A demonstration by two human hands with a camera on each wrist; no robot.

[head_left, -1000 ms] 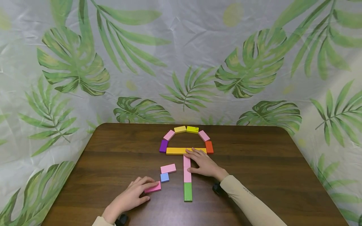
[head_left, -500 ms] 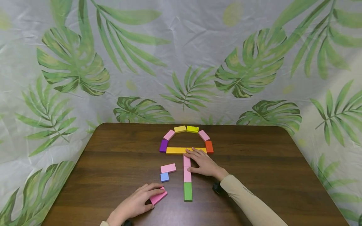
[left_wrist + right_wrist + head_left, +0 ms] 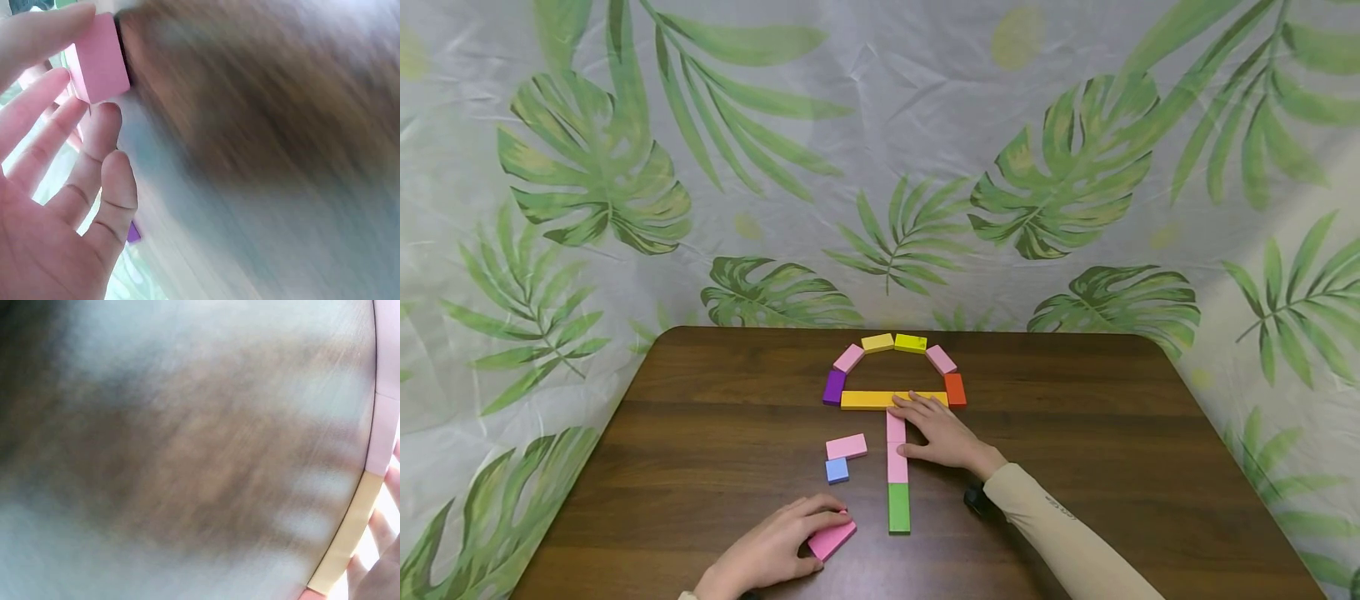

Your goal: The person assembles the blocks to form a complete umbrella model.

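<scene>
My left hand pinches a bright pink rectangular block between thumb and fingers, low on the table; the left wrist view shows the same pink block at the fingertips. My right hand rests with spread fingers on a long yellow bar, its thumb at a stem of two light pink blocks below the bar. A green block ends that stem. In the right wrist view, the fingers lie along the yellow bar, beside the light pink blocks.
Above the bar curves an arch: purple, pink, pale yellow, lime, pink and orange-red blocks. A light pink block and small blue block lie left of the stem on the wooden table.
My left hand has slid the bright pink block right and toward me, away from the blue block, and the block has turned to a slant. The right hand has stayed in place.
</scene>
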